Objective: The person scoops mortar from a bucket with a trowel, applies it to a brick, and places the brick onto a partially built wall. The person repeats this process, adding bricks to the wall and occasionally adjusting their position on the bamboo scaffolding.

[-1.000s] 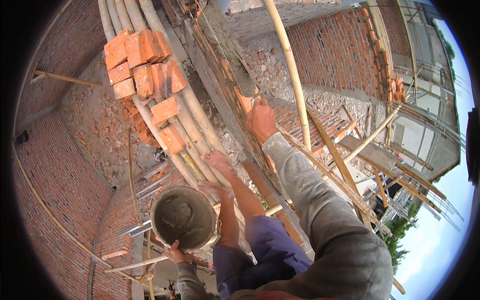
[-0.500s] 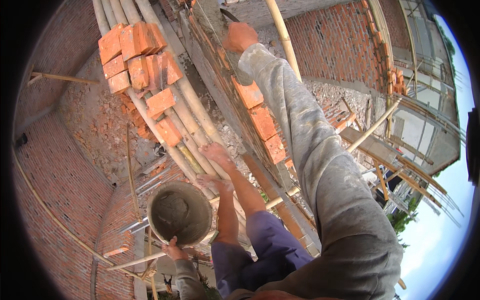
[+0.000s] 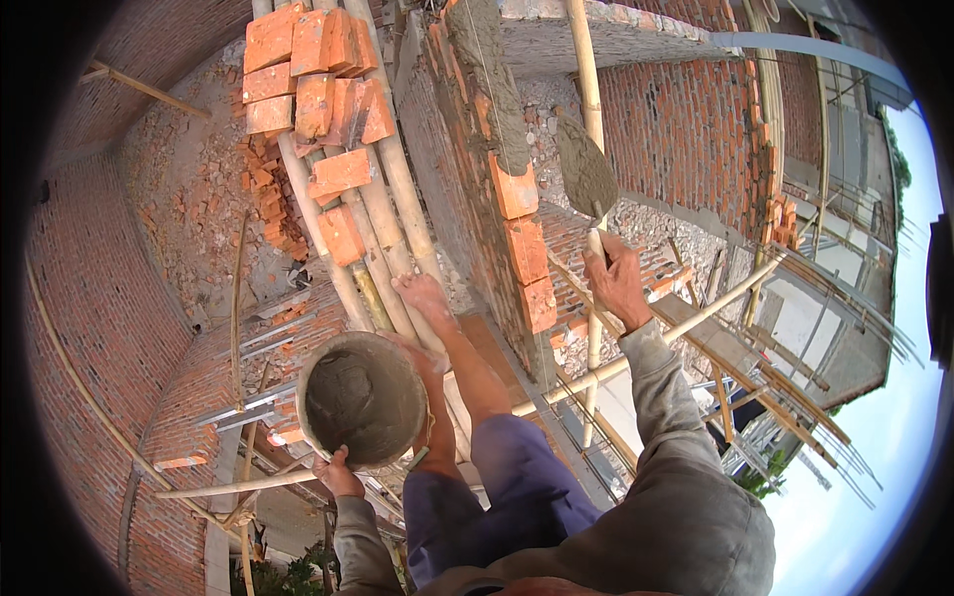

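Note:
My right hand (image 3: 618,282) is closed round the handle of a trowel (image 3: 586,171), whose blade is coated with wet grey mortar. The trowel is held out to the right of a narrow brick wall. Along that wall's top runs a bed of fresh mortar (image 3: 487,79) under a taut string, with several orange bricks (image 3: 527,250) laid end to end at its near part. At the lower left, my left hand (image 3: 339,473) grips the rim of a round bucket (image 3: 363,399). Grey mortar (image 3: 350,392) lies inside the bucket; part of the fingers is hidden by the rim.
Bare feet stand on a walkway of bamboo poles (image 3: 383,214), high above rubble. A stack of loose bricks (image 3: 313,79) rests on its far end. Bamboo poles (image 3: 686,323) cross on the right. Tall brick walls (image 3: 109,268) rise at left.
My right hand has swung back toward me and right, off the wall, bringing the mortar-covered trowel fully into sight. My left hand still holds the bucket. The view has shifted a little.

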Motion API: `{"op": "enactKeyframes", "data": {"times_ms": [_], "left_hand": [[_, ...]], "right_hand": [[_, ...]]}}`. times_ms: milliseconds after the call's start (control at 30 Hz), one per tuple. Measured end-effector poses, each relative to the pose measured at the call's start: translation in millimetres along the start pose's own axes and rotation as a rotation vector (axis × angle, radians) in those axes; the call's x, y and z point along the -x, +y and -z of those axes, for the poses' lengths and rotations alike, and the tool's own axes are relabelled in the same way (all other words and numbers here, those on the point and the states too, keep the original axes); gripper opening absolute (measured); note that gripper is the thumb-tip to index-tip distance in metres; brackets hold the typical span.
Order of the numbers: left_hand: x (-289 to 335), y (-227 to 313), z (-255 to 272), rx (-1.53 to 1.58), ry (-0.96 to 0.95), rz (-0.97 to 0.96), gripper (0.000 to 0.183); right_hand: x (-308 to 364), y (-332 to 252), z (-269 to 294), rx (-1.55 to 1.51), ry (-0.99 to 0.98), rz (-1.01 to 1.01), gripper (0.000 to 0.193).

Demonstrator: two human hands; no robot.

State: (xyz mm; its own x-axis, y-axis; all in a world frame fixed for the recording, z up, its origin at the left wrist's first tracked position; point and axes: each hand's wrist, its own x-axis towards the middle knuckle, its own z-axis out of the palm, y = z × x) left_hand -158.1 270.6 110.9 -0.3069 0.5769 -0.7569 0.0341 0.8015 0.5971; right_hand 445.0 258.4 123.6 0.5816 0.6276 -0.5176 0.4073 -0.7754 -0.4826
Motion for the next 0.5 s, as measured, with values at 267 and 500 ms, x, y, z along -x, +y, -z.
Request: {"op": "enactKeyframes", "data": {"times_ms": [267, 500], "left_hand": [[10.1, -23.7, 9.7, 0.083, 0.041, 0.101, 0.044], [30.7, -46.9, 34.0, 0.182, 0.180, 0.110, 0.044]], "right_hand": [[-98.9, -115.8, 39.0, -0.064, -0.585, 0.114, 0.022], [-239.8, -210.8, 3.8, 0.320, -0.420, 0.259, 0.040]]}}
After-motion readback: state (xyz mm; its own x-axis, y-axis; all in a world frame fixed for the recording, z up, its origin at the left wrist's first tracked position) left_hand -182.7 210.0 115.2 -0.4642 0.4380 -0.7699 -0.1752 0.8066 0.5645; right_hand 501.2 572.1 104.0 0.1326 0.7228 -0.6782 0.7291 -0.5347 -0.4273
